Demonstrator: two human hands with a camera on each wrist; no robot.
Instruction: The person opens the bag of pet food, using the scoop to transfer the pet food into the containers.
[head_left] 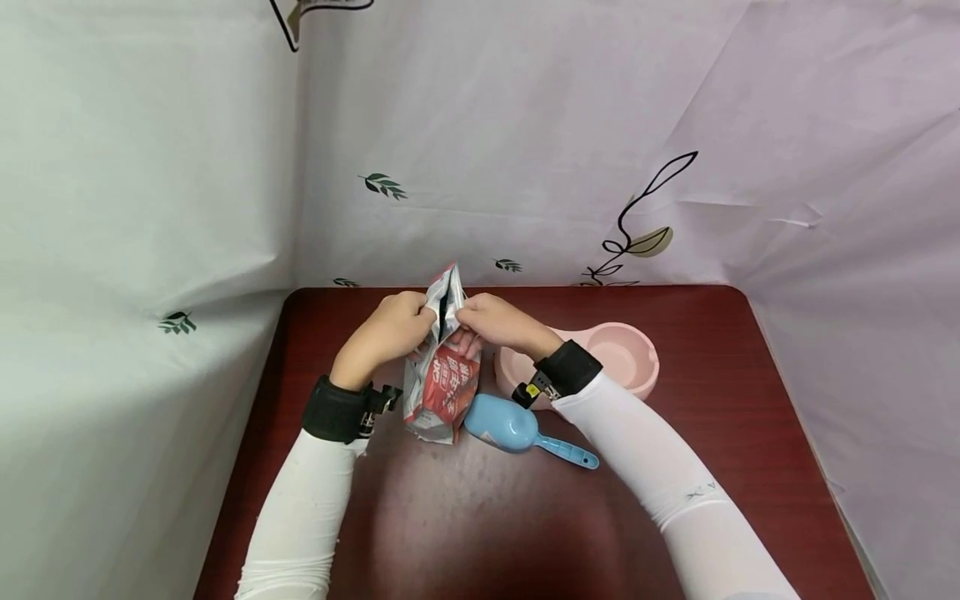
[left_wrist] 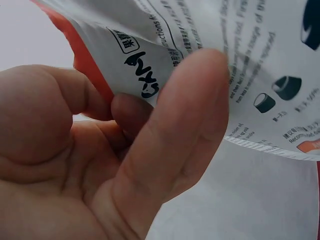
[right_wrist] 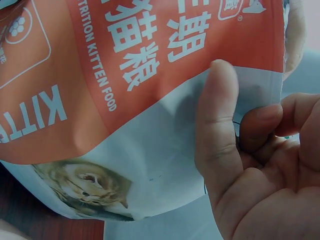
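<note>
A red and silver kitten food bag stands on the table, its top parted in a narrow dark slit. My left hand pinches the left side of that mouth, and my right hand pinches the right side. In the left wrist view, printed instructions run across the bag behind the hand. The right wrist view shows the bag's red front with a cat picture, gripped at its edge by the hand. What is inside the bag cannot be seen.
A blue scoop lies against the bag's right side, handle pointing right. Behind it a pink double bowl is partly covered by my right wrist. The dark red table ends at pale patterned cloth walls.
</note>
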